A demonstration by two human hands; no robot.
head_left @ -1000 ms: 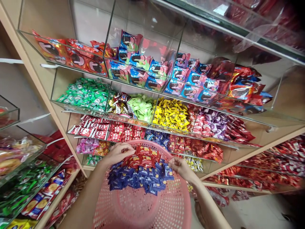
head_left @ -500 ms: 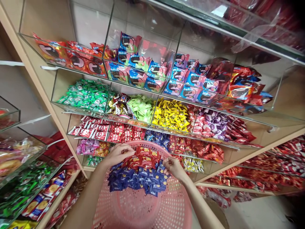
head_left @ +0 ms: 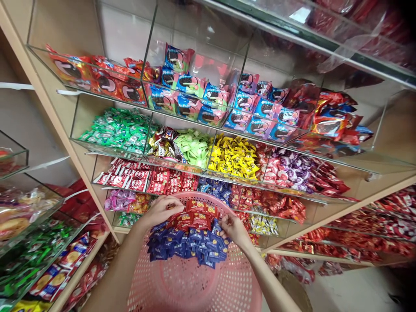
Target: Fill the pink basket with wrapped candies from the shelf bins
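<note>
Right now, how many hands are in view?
2: the left hand beside the red packets, the right hand beside the blue packets, both at the basket; no others show.

By the far left edge of the pink basket (head_left: 234,281), the left hand (head_left: 162,210) is bare, with slim fingers, a smooth, gently rounded back and a narrow wrist, and its bare forearm (head_left: 121,262) broadens toward the basket's near side. At the basket's right edge, the right hand (head_left: 232,226) is also bare and fine-fingered, small at the knuckles, joined by a slim wrist to a long, slender, smooth bare forearm; its fingernails are too small to make out.
</note>
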